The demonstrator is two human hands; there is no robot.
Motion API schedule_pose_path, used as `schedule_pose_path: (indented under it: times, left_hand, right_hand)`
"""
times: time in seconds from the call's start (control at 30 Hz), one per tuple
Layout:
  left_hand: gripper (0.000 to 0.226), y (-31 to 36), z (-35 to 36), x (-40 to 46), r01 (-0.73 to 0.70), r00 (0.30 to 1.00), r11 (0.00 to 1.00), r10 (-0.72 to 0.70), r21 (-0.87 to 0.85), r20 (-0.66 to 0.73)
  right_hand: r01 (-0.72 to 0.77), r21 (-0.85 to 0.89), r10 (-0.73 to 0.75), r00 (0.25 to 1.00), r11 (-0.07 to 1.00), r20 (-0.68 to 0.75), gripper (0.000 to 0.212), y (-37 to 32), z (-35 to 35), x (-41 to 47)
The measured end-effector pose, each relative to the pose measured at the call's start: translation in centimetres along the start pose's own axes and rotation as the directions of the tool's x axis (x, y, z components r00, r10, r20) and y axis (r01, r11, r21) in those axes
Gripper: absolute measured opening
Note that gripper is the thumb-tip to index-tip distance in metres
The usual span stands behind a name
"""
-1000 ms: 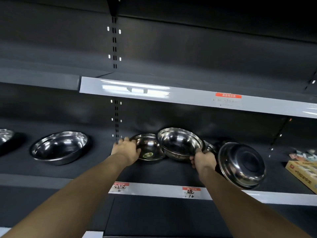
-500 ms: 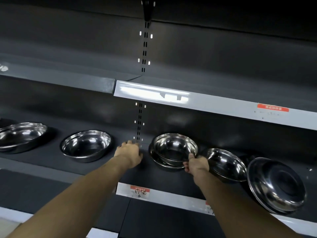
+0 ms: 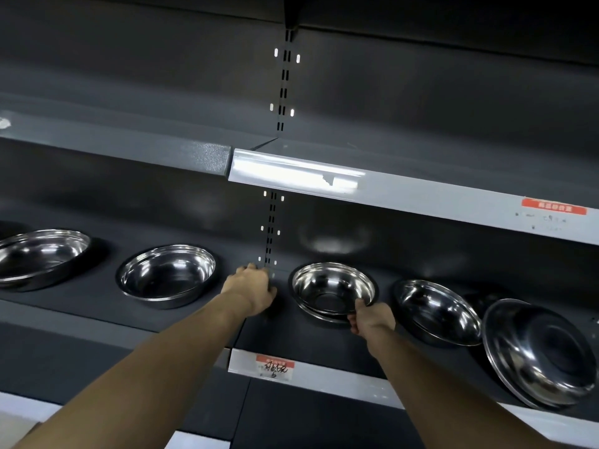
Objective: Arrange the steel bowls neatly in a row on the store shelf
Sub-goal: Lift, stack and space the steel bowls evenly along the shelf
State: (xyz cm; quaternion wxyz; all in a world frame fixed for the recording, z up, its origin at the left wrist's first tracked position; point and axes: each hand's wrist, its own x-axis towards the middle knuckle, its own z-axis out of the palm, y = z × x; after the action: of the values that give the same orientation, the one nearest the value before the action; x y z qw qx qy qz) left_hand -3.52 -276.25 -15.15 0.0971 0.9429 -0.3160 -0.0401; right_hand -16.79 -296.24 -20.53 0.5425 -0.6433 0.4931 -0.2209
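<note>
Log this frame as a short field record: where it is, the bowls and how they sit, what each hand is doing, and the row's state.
setting: dark store shelf with a price tag on its front edge
bowls upright, left: two steel bowls, spaced apart
centre: stacked bowls, upper one nested in the lower
right: tilted bowl; on-edge bowl leaning, base facing out
left hand: beside the stack, holding no bowl; fingers hidden
right hand: pinches the upper bowl's near rim
row state: unfinished on the right

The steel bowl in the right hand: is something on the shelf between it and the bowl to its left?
Only the left hand, resting on the dark shelf, lies between the gripped round steel bowl and the next steel bowl. The right hand pinches its rim.
</note>
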Motion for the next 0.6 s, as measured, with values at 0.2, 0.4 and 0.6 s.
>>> schedule_pose_path:
  times: [0.2, 0.4, 0.6]
  left_hand:
    - [0.052, 1.6, -0.2, 0.4, -0.073, 0.997, 0.997, 0.073, 0.016, -0.006]
    - [0.045, 3.5, 0.3, 0.8, -0.164, 0.987, 0.986, 0.164, 0.027, 0.007]
    - [0.049, 7.4, 2.0, 0.8, -0.283, 0.959, 0.959, 0.282, 0.025, 0.032]
  right_hand:
    - [0.028, -0.180, -0.029, 1.000, 0.983, 0.000, 0.037, -0.1, -0.5, -0.9]
    - [0.070, -0.219, -0.081, 0.996, 0.973, -0.041, 0.044, -0.1, -2.0, -2.1]
    - [0.057, -0.174, -0.074, 0.992, 0.983, -0.097, 0.040, 1.0, -6.3, -2.8]
